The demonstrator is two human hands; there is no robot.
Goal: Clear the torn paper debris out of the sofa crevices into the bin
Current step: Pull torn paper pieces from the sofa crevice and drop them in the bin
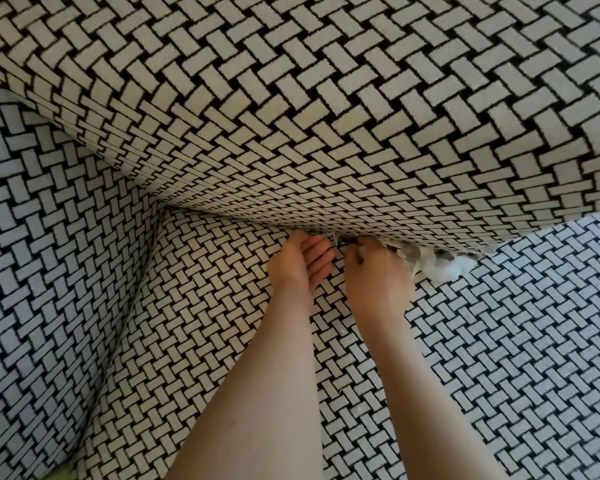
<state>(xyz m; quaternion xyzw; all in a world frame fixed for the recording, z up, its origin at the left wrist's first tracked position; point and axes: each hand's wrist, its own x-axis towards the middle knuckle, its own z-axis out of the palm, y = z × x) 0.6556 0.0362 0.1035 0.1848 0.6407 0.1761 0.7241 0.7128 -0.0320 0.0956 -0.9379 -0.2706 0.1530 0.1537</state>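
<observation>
The torn paper (440, 270) lay wedged in the crevice (239, 221) where the sofa's back cushion (326, 116) met the seat cushion (499, 341). A white clump of it spilled onto the seat just right of the right hand (378, 275). That hand's fingers were curled into the gap and appeared to pinch a small white scrap, though the tips were partly hidden by the overhanging cushion. The left hand (300, 263) sat just beside it to the left, fingers straight and close together, palm turned up like a cup and holding nothing. The paper looked light, soft and thin, so it would likely tear further or shed bits if tugged hard. Gathering the clump from underneath, or pinching each scrap close to the crevice, seemed the safer hold. A few small round greyish things (411, 252) sat among the scraps; what they were could not be told. The back cushion pressed low over the gap and left little room for fingers, while the seat on the near side lay open for drawing the hands back. The armrest (49, 271) closed off the left. No bin was in view.
</observation>
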